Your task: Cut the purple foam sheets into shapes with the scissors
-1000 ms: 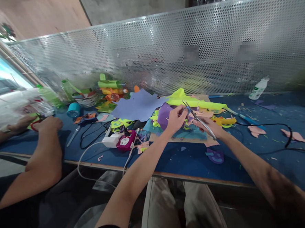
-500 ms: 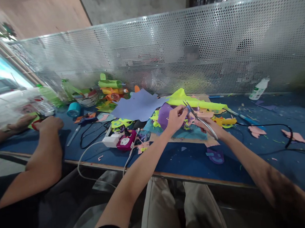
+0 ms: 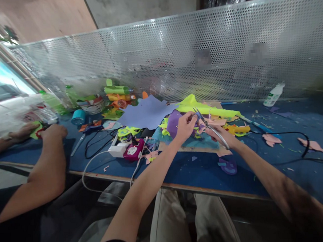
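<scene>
My left hand is closed in a pinch on a small blue-purple piece, which looks like foam or paper and is partly covered by the fingers. My right hand grips silver metal scissors, with the blades pointing up and away beside the piece. The blade tips are slightly apart. Below both hands lies a pile of coloured scraps, with a purple sheet right beside my left hand and a yellow-orange cut shape past my right hand.
At left, a co-worker's hands hold red-handled scissors and a green piece. A magenta power adapter with cables sits near the table edge. A white bottle stands by the perforated metal screen.
The scissors in my right hand have shifted very slightly to the left. My left hand stays nearly in place. The co-worker's green piece and scissors have turned a little.
</scene>
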`<state>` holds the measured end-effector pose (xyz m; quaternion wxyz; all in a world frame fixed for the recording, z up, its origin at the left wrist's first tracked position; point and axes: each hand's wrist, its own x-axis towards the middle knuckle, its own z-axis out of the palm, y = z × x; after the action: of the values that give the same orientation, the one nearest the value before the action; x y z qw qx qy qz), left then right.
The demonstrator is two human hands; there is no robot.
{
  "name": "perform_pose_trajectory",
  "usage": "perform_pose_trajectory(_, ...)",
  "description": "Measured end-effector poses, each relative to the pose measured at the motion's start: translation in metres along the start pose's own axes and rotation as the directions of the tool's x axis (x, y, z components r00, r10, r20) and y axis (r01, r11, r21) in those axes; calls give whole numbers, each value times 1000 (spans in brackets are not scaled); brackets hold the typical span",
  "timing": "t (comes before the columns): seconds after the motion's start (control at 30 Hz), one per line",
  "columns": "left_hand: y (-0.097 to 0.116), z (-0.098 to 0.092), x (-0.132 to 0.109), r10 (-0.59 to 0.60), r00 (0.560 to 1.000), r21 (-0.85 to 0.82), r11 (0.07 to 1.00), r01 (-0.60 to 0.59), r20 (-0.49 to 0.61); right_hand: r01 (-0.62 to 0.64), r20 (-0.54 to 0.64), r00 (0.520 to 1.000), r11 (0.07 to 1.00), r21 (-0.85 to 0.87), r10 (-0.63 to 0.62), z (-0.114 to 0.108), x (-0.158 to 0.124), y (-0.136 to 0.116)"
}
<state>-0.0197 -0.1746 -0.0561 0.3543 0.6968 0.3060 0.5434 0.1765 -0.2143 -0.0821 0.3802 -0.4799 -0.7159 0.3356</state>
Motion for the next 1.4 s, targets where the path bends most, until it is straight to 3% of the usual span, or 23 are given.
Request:
perform_pose_trajectory(0.43, 4, -1, 0, 49, 999, 24, 999, -49, -2, -67, -45, 997, 998, 6, 67, 2, -2, -4)
perform_pose_trajectory(0.67, 1, -1, 0, 20, 999, 97, 995, -25, 50, 38, -62, 997, 997, -63, -42, 1, 3, 4)
perform_pose_trajectory(0.83, 0, -1, -1, 27, 998, 101, 994, -32, 48, -56, -51, 997, 998, -34, 54, 1, 0, -1)
perform_pose_trajectory(1.03, 2, 0, -2, 4, 995, 94, 995, -14, 101, 44, -44, 998, 994, -105, -49, -3, 2, 0)
perform_pose_trajectory(1.2, 4, 0, -2, -5, 994, 106, 994, -8, 113, 19, -10, 1000, 998, -64, -19, -3, 1, 3)
perform_pose_trajectory(1.4, 5, -1, -1, -2, 987, 129, 992, -18, 158, 65, -47, 996, 994, -93, -69, -3, 1, 0)
